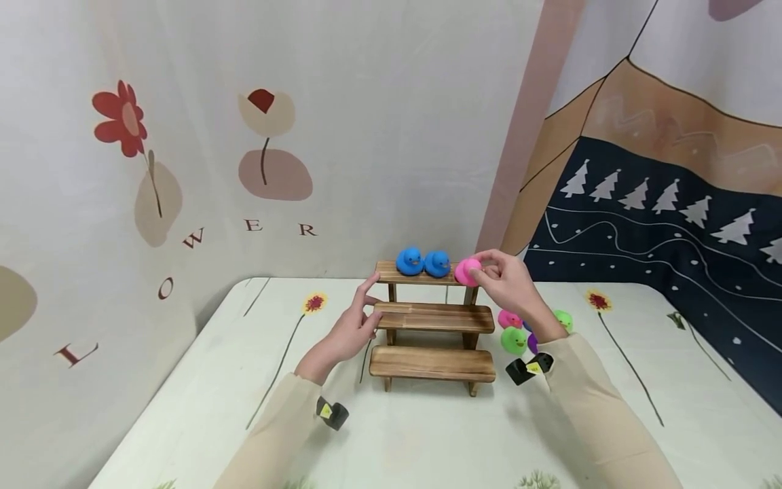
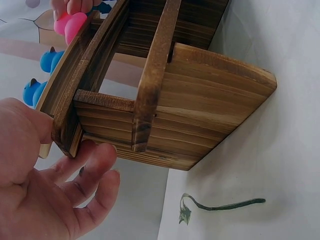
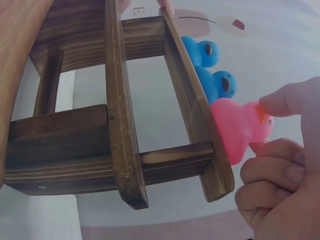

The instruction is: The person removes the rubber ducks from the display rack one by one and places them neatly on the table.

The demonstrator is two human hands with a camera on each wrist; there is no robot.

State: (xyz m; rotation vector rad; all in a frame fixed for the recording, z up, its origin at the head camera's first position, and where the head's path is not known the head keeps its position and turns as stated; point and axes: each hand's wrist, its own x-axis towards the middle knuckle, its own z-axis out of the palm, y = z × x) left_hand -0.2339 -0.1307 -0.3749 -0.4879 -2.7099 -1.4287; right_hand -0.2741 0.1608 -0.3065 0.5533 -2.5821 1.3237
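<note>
A three-step wooden stand (image 1: 434, 318) stands on the table, with two blue rubber ducks (image 1: 409, 261) (image 1: 436, 263) side by side on its top step. At the right end of that step, my right hand (image 1: 506, 280) pinches a pink rubber duck (image 3: 235, 127) by the head, between thumb and fingers. The duck's base is right at the board in the right wrist view. My left hand (image 1: 351, 329) holds the stand's left end, its thumb at a board's edge and fingers curled around the side (image 2: 60, 185).
Right of the stand, partly behind my right wrist, lies a group of several rubber ducks, including a green duck (image 1: 514, 340) and a pink duck (image 1: 509, 319). A printed white cloth (image 1: 201, 380) covers the table; a patterned curtain (image 1: 366, 136) hangs behind.
</note>
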